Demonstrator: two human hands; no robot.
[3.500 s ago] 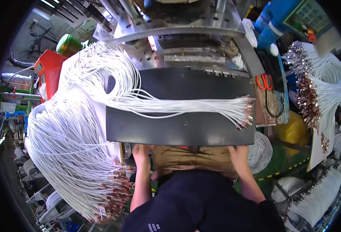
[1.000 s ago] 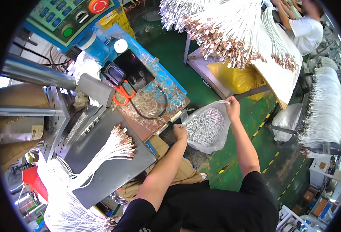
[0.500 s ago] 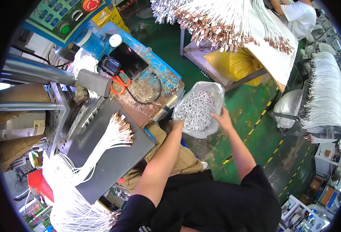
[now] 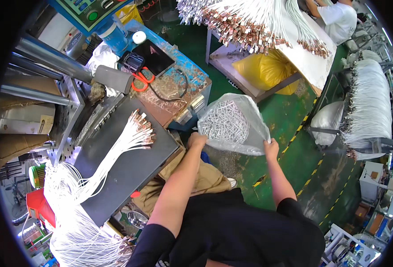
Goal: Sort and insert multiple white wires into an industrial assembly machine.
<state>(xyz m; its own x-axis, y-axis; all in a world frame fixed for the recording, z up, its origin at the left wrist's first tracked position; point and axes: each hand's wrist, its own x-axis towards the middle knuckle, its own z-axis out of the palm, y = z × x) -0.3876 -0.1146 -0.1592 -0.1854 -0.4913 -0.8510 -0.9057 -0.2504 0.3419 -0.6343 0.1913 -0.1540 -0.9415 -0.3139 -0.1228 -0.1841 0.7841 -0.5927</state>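
A clear plastic bag [image 4: 234, 124] is held up between both hands, above the green floor [image 4: 294, 120] and just to the right of the cluttered side table [image 4: 178, 95]. The bag is thin, crinkled and glossy, bulging at the middle — a heap of small pale metal pieces is seen through it, packed toward the left half. Its lower left edge is gripped by the left hand [image 4: 196, 140], fingers closed on the film; the lower right corner is pinched by the right hand [image 4: 271, 147], likewise closed on the plastic. Orange-handled scissors [image 4: 141, 81] are laid on the side table. On the dark work surface [image 4: 129, 167] to the left, a bundle of white wires [image 4: 129, 138] with copper-coloured terminals is spread out — well apart from the bag.
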